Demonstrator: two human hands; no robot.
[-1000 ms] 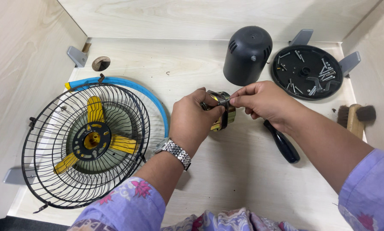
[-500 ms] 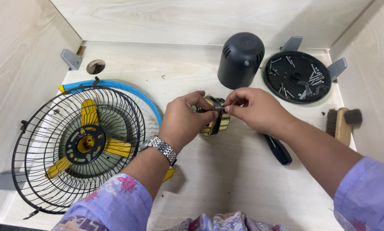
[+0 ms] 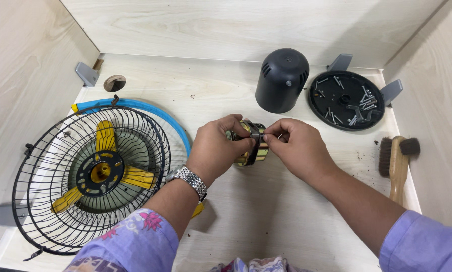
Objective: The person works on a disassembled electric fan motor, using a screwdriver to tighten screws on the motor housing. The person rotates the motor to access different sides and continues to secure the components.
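A small fan motor (image 3: 250, 146) with gold-coloured windings and a metal band stands on the pale wooden tabletop near the middle. My left hand (image 3: 217, 148), with a metal watch on its wrist, wraps around the motor's left side. On the motor's right, my right hand (image 3: 295, 146) pinches the top edge with thumb and forefinger. Whether a small part sits between those fingertips is too small to tell.
A black wire fan guard (image 3: 84, 176) with a yellow three-blade propeller (image 3: 102, 171) lies at the left, over a blue-rimmed ring (image 3: 150, 113). A black domed motor cover (image 3: 282, 79) and a round black plate (image 3: 346, 99) holding several screws sit behind. A wooden brush (image 3: 398, 163) lies at right.
Both hands stay on the motor. The view has tilted a little, so the dark handled tool seen under my right forearm earlier is now hidden.
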